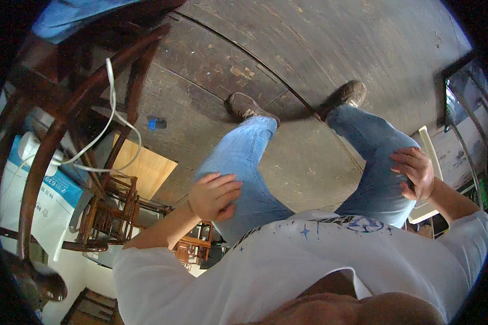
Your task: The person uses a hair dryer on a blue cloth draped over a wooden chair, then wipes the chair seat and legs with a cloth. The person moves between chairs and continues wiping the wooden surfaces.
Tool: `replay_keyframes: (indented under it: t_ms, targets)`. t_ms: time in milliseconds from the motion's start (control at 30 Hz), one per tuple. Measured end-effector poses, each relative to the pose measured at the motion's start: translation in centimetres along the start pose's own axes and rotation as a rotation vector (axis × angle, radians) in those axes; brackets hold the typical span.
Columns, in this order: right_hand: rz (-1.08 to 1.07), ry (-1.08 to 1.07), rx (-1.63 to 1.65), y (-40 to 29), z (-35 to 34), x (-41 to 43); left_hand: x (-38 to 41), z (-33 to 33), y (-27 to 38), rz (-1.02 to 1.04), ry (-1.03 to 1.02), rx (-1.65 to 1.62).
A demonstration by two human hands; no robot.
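My left hand (214, 196) lies palm down on my left thigh, on the blue jeans (248, 158). Its fingers are slightly spread and nothing is in them. On the outer side of my right leg, near the knee, rests my right hand (416, 170); its fingers are bent and apart over the denim, and I see nothing held. Both legs are apart, with a brown shoe (246, 106) at the left and another brown shoe (351, 92) at the right on the floor. A white printed T-shirt (300, 256) covers my torso.
Dark wooden furniture (51, 162) with curved legs stands at the left, a white cable (113, 101) hanging by it. Nearby are a blue-and-white printed panel (61, 191), a light wooden board (146, 166) and a small blue object (157, 123). A cream panel (431, 154) stands beside my right knee.
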State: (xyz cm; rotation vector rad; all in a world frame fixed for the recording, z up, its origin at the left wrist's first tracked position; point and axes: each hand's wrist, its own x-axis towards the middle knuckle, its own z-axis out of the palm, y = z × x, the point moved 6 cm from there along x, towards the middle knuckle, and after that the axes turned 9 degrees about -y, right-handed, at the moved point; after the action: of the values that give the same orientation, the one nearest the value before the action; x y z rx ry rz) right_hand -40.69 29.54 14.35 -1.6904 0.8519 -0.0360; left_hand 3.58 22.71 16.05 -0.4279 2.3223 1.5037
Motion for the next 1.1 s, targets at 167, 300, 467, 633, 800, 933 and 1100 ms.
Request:
replay_keyframes:
  t_ms: [167,300,467,633,800,933,1100]
  targets:
    - [0.01,0.101,0.089,-2.1,1.6,-1.1,0.7,0.2,1.4,0.039,0.045,-0.129]
    - [0.046,0.166,0.145,-4.0,3.3,-1.6,1.4,1.3,2.6,-0.019,0.0,-0.118]
    - [0.097,0.283,0.194,-6.1,4.4,-1.5,3.2,5.6,5.6,-0.253,-0.149,0.051]
    - [0.256,0.312,0.141,-6.3,6.2,-1.5,5.2,14.5,20.2,-0.029,-0.649,-0.583]
    - [0.401,0.269,0.087,-6.5,7.9,-1.0,3.7,16.6,21.5,-0.097,-0.68,-0.109]
    - [0.603,0.172,0.027,-6.5,9.0,-0.3,2.7,14.3,19.9,-0.222,-0.586,0.086]
    - [1.009,0.196,0.212,-8.5,10.4,-2.8,-1.3,10.7,18.9,-0.398,-0.253,0.151]
